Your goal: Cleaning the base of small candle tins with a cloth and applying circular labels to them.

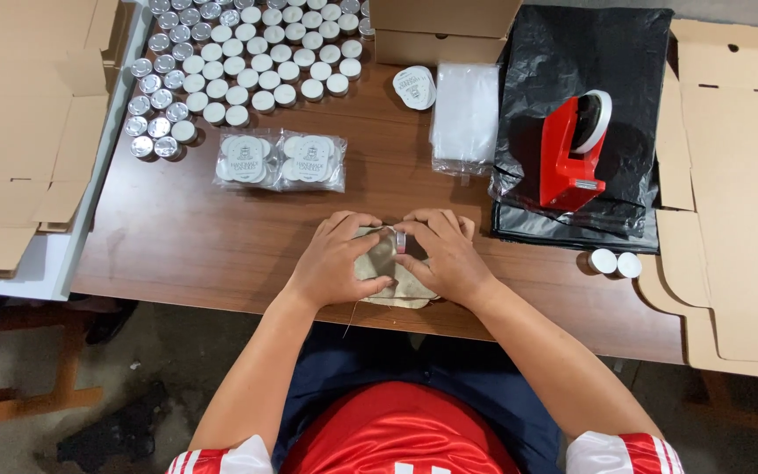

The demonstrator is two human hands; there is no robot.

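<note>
Both my hands meet at the front middle of the brown wooden table (186,237). My left hand (335,259) and my right hand (449,254) grip a small beige cloth pouch (383,263) from either side. A small round silver tin (401,241) stands on edge at the pouch's top, between my fingers. Most of the pouch is hidden under my hands.
Several small round tins (247,61) fill the table's back left. Two clear packets of tins (281,161) lie behind my hands, clear bags (465,114) beside them. A red tape dispenser (572,149) rests on black plastic bags (572,61). Two loose tins (614,262) and flat cardboard boxes (739,175) sit at right.
</note>
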